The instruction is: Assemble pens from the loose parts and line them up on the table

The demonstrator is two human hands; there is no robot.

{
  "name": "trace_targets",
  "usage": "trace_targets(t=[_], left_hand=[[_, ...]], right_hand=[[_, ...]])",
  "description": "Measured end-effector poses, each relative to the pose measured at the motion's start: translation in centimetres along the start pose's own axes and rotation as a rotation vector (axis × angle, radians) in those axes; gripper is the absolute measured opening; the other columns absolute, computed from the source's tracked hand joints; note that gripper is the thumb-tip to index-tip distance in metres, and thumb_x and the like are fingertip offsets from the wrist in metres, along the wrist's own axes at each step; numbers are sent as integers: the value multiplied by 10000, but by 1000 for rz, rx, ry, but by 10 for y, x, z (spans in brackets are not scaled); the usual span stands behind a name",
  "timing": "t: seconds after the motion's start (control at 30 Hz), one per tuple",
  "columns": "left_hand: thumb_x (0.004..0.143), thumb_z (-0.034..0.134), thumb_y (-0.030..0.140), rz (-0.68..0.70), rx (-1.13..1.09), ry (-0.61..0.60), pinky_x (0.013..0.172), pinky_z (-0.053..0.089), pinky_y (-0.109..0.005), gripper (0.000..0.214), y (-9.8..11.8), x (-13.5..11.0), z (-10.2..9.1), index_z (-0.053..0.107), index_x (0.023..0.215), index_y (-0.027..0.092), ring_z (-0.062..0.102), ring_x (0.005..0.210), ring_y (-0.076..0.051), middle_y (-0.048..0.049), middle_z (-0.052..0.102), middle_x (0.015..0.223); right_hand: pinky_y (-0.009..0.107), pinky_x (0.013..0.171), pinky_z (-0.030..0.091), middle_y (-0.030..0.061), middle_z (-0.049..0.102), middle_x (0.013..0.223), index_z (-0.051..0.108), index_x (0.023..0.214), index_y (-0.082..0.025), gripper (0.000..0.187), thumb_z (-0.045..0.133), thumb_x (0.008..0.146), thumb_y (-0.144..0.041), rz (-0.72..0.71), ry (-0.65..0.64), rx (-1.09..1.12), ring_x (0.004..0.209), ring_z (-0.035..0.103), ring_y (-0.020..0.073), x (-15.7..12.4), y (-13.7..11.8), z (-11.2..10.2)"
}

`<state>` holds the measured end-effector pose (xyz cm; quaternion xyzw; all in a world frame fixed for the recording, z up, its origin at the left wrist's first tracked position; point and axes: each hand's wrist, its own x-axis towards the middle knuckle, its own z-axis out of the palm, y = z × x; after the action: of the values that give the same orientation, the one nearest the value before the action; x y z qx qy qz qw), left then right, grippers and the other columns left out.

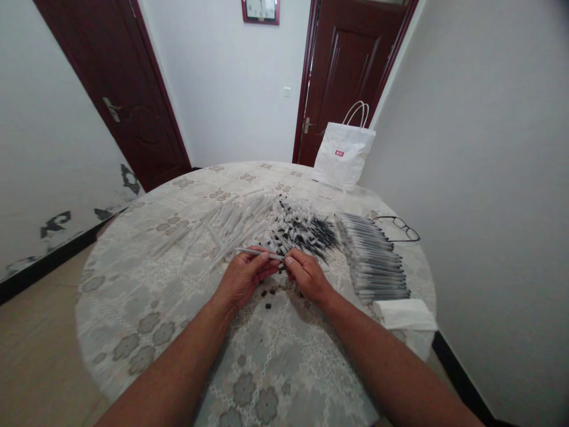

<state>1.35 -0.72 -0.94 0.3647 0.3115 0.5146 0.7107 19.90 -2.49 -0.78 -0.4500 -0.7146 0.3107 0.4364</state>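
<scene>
My left hand (246, 276) is closed around a thin white pen barrel (255, 252) that lies across its fingers and points left. My right hand (306, 274) is pinched at the barrel's right end, fingers pressed together on a small part I cannot make out. Just beyond the hands lies a heap of white pen barrels (231, 222) and a pile of black-tipped refills and caps (306, 230). A few small black caps (268, 306) lie on the cloth below my hands.
The round table (133, 308) has a floral lace cloth. A row of assembled pens (376, 261) lies at the right, with glasses (400, 226), a folded white tissue (402, 314) and a white paper bag (343, 153) behind. Two dark doors stand beyond.
</scene>
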Motion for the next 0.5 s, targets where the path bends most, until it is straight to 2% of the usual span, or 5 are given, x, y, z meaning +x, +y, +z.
trace_targets(t=[0.1,0.4,0.5], left_hand=[[786,782,278,13,14,10,863,583,-363,265,1,-1,2,626,954,143,729,835,-183,-88,748,920],[772,792,298,24,18,6,821,590,-359,288,-1,-3,1,625,946,141,723,793,-176,-83,740,895],[771,790,317,32,41,3,820,587,-359,300,-2,-2,1,631,954,141,721,789,-176,-81,741,891]], right_hand=[[262,623,369,-35,570,679,550,842,-218,193,470,972,-336,-31,35,-50,648,522,144,0,-3,-1],[270,582,369,-39,553,620,522,784,-227,267,425,995,-358,21,-5,-57,585,518,148,-4,3,2],[271,590,390,-35,559,629,542,825,-227,258,410,1003,-358,10,-9,-75,585,525,150,-4,4,1]])
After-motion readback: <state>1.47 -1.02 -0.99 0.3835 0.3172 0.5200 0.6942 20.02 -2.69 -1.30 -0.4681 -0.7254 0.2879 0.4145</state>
